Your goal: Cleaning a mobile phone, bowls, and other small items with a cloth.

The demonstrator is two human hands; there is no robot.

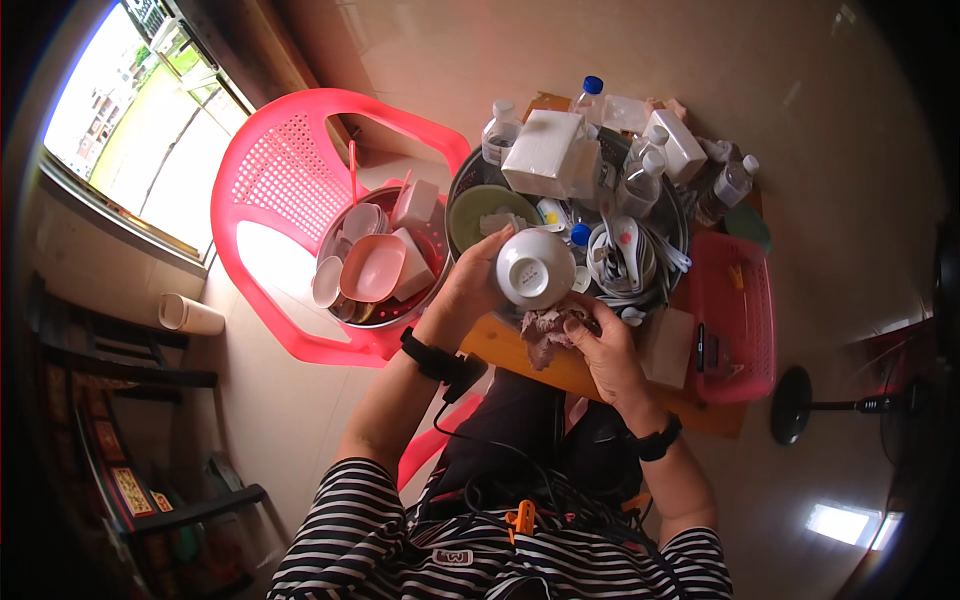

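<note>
My left hand [478,271] grips a white bowl [535,262] by its left side, with the bowl's base ring facing me. A crumpled brownish-pink cloth [551,334] is pinched in my right hand [604,341], and its upper edge meets the bowl's lower rim. Behind the bowl, a large metal basin [681,247] holds a green bowl [480,214], several white spoons [626,255], plastic bottles [641,184] and a white packet of tissues [546,154]. The bowl's inside is hidden from me.
A pink plastic chair [274,161] on the left bears a metal basin [444,277] with a pink dish [373,268] and cups. A pink basket [735,315] stands right on the wooden table [491,339]. A floor-standing black disc base [791,405] and dark wooden chair [195,510] flank me.
</note>
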